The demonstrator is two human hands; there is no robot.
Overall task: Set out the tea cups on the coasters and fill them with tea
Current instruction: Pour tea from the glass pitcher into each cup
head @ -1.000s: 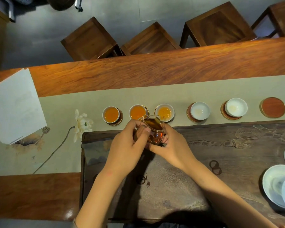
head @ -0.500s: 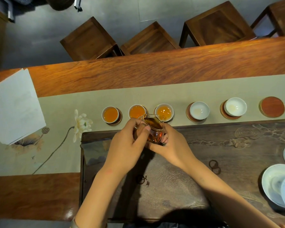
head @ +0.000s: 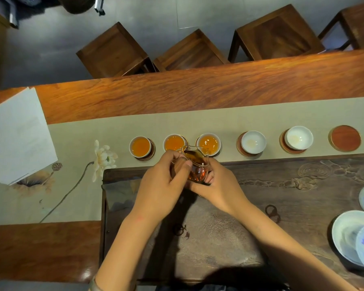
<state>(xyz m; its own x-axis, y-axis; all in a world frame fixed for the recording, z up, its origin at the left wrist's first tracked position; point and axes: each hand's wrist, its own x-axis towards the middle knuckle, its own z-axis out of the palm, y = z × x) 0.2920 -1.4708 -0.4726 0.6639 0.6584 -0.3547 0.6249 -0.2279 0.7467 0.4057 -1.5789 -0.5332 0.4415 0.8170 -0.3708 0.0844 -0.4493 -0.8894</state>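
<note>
A row of white tea cups stands on round wooden coasters along the beige runner. The first cup, second cup and third cup hold amber tea. The fourth cup and fifth cup are nearly empty. A bare coaster lies at the far right. My left hand and right hand both grip a glass pitcher of dark tea, tilted with its spout over the third cup's near rim.
A dark carved tea tray lies under my hands. White and blue bowls sit at its right end. White papers rest at the left of the table. Wooden stools stand beyond the far edge.
The tea in the third cup has risen a little and looks darker. Both hands and the pitcher stay in nearly the same place.
</note>
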